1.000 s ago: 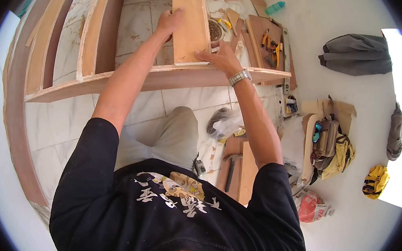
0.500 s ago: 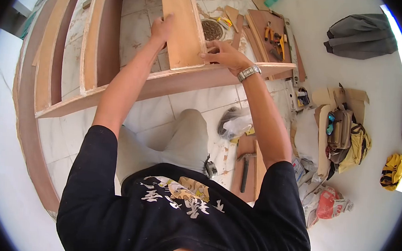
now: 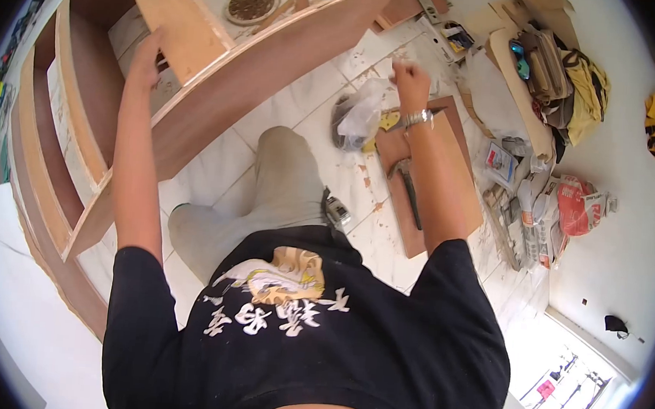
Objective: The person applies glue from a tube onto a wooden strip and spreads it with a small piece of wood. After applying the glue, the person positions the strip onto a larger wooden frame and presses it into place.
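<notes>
My left hand (image 3: pixel 146 64) is closed on the edge of a light wooden board (image 3: pixel 177 19), which stands as a divider in a large wooden frame (image 3: pixel 276 72). The board's near end meets the frame's long side panel. My right hand (image 3: pixel 412 85) is raised off the frame, fingers curled; whether anything small is inside them is hidden. Near it on the floor lies a clear plastic bag (image 3: pixel 362 116). Below my right forearm, a hammer (image 3: pixel 407 191) rests on flat brown boards (image 3: pixel 451 179).
A round container of small brown pieces (image 3: pixel 252 5) stands beyond the frame. A tape measure (image 3: pixel 336 210) is at my waist. Along the wall on the right are bags (image 3: pixel 543 60), a yellow cloth (image 3: pixel 584 93) and a red-and-white plastic sack (image 3: pixel 582 205). Wood scraps litter the tiled floor.
My right hand has let go of the board and moved back toward the plastic bag and hammer. My left hand stays at the board. The view has turned toward the right.
</notes>
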`<action>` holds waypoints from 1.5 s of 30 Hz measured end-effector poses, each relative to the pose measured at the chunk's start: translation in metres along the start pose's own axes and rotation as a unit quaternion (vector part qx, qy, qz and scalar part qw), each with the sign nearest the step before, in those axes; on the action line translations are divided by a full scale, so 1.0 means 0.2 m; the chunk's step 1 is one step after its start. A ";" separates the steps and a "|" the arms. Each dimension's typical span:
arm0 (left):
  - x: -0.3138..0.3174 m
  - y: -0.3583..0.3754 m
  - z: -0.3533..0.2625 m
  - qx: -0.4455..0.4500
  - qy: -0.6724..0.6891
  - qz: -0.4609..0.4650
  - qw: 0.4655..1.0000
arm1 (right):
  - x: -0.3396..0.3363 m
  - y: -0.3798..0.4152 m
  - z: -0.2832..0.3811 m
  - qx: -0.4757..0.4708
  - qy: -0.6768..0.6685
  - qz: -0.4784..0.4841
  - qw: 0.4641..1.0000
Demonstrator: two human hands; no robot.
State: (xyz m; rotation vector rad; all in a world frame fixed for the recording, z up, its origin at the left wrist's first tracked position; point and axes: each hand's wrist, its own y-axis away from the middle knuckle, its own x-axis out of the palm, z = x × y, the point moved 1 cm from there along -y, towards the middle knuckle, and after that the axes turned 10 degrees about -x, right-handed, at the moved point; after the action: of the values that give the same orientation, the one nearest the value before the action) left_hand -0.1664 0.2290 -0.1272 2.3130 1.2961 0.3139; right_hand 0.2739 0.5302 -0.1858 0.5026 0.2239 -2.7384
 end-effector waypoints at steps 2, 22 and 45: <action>-0.14 -0.01 0.09 0.086 0.110 -0.081 0.987 | -0.06 0.09 -0.44 -0.035 0.025 -0.017 0.999; 0.49 1.34 1.15 0.068 -0.089 0.058 0.992 | 0.45 0.41 -0.86 -0.091 0.161 0.166 0.969; 1.18 0.81 1.21 -0.049 -0.155 0.213 0.963 | 0.68 0.16 -1.20 -0.126 0.459 0.232 0.848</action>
State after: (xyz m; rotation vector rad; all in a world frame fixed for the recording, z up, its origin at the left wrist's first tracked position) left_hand 0.1786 0.2878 -0.2626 2.4188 0.6154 0.1380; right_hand 0.2415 0.5100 -0.4608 1.5235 0.5873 -1.7736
